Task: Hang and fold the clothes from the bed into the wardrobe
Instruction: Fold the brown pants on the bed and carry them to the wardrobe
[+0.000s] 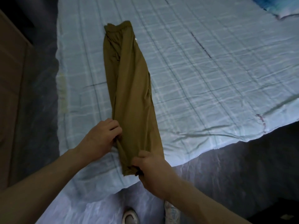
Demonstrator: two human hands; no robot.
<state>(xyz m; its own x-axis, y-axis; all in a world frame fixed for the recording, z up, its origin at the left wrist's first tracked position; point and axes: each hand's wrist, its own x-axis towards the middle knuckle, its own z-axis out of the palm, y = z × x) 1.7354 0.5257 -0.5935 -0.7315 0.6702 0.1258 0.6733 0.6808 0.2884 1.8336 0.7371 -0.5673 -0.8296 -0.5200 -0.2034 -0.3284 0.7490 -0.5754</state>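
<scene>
A pair of olive-brown trousers [131, 88] lies folded lengthwise on the bed [210, 75], waistband at the far end and leg cuffs near the bed's corner. My left hand [98, 139] grips the left edge of the legs a little above the cuffs. At the cuff end, my right hand [150, 168] pinches the fabric. Both hands have their fingers curled into the cloth.
The bed wears a pale blue checked cover [202, 102] that hangs over the corner. A brown wooden panel [11, 88] stands at the left. A blue patterned cloth [278, 7] shows at the top right. My shoe [130, 215] is on the floor below.
</scene>
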